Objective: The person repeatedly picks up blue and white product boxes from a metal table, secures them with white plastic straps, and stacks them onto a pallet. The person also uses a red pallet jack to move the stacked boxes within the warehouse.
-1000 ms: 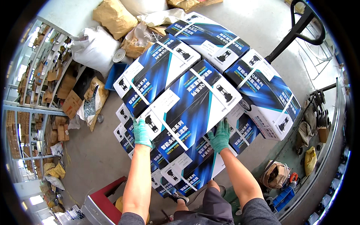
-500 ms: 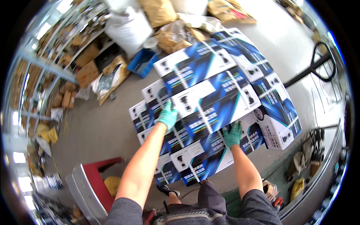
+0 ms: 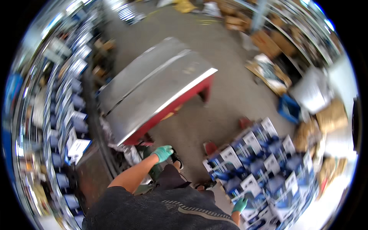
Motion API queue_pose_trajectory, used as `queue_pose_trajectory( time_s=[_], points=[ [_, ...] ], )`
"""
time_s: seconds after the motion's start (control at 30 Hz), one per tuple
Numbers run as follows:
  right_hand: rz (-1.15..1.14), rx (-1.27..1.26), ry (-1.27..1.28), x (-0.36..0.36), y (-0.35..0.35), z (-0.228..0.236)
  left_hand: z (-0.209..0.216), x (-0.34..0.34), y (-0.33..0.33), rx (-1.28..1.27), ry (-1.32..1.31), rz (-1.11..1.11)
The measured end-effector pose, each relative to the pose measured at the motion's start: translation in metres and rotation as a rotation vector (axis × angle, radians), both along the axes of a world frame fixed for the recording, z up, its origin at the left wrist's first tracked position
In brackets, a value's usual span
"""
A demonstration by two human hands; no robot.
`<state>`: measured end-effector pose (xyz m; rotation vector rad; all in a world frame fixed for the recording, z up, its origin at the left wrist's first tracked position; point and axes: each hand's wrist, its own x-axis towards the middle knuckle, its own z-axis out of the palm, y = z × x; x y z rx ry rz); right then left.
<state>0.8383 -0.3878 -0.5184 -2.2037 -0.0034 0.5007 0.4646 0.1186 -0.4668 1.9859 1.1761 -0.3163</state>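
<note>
My left hand (image 3: 163, 153), in a green glove, hangs in the air close to the corner of a red-sided table with a grey metal top (image 3: 153, 86). It holds nothing, and its fingers look loosely stretched, though slightly blurred. At the lower right, my right hand (image 3: 240, 206), also gloved in green, lies at the near edge of a stack of blue, black and white cartons (image 3: 251, 186). Its fingers reach out over a carton without gripping it; whether they press on it I cannot tell.
Along the left runs a long line (image 3: 78, 103) with many blue-and-white cartons. A blue bin (image 3: 288, 108), a white sack (image 3: 312, 89) and brown bags (image 3: 332, 115) stand beyond the stack. Shelving (image 3: 303, 36) fills the far right. A red piece (image 3: 210, 148) sits on the floor beside the stack.
My view has swung left, so the stack now appears at the lower right and the metal-topped table ahead. My left hand has come off the cartons; the right stays by them.
</note>
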Motion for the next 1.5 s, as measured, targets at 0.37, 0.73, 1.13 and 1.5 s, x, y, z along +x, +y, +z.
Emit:
queue_pose_trajectory(
  time_s=[0.37, 0.73, 1.13, 1.5],
  points=[
    [0.468, -0.413, 0.765, -0.01, 0.325, 0.017, 0.097, -0.268, 0.029, 0.149, -0.326, 1.371],
    [1.582, 0.135, 0.469, -0.3, 0.784, 0.153, 0.109, -0.41, -0.044, 0.566, -0.61, 2.059],
    [2.34, 0.913, -0.684, -0.854, 0.922, 0.241, 0.24, -0.61, 0.041, 0.936, 0.228, 1.753],
    [2.196, 0.623, -1.099, -0.901, 0.89, 0.222, 0.232, -0.796, 0.159, 0.295, 0.54, 1.819]
  ],
)
